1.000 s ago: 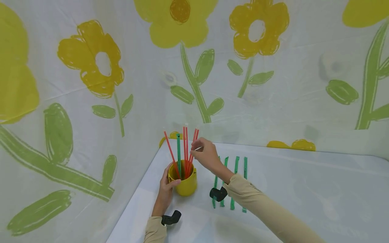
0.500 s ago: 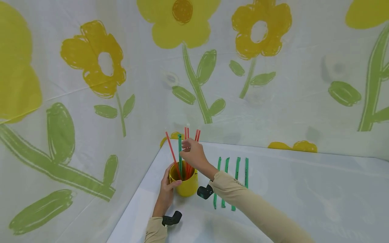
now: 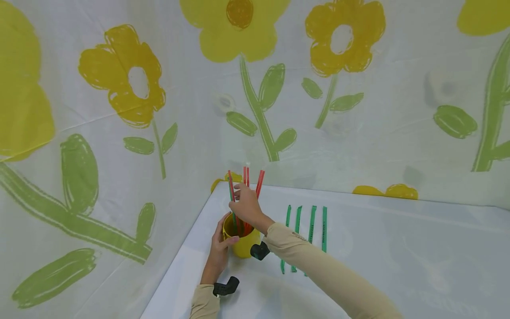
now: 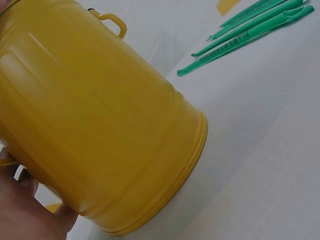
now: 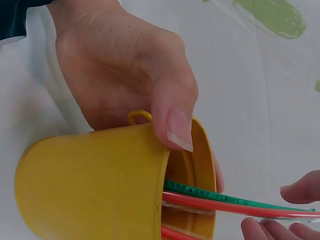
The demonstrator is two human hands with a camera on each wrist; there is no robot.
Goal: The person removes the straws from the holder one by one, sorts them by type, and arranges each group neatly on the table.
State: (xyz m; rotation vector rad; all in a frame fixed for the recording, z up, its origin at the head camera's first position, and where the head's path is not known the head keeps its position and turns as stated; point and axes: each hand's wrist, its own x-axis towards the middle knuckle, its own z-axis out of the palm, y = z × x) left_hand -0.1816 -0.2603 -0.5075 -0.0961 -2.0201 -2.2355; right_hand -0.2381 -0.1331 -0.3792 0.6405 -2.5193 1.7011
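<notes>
My left hand grips the yellow pail from its left side, thumb over the rim. Out of the pail stand a green-wrapped straw and several red straws. My right hand is above the opening, its curled fingers around one red straw that lies alongside the green one. In the right wrist view the two straws pass between its thumb and fingertips. The pail's floor is hidden.
Several green-wrapped straws lie side by side on the white table, right of the pail; the right sleeve covers part of them. Behind and to the left hangs a pale flower-print cloth.
My right hand has moved left from the right-hand red straws to the green one. The left red straw has swung right against the green straw. My left hand keeps its grip on the pail.
</notes>
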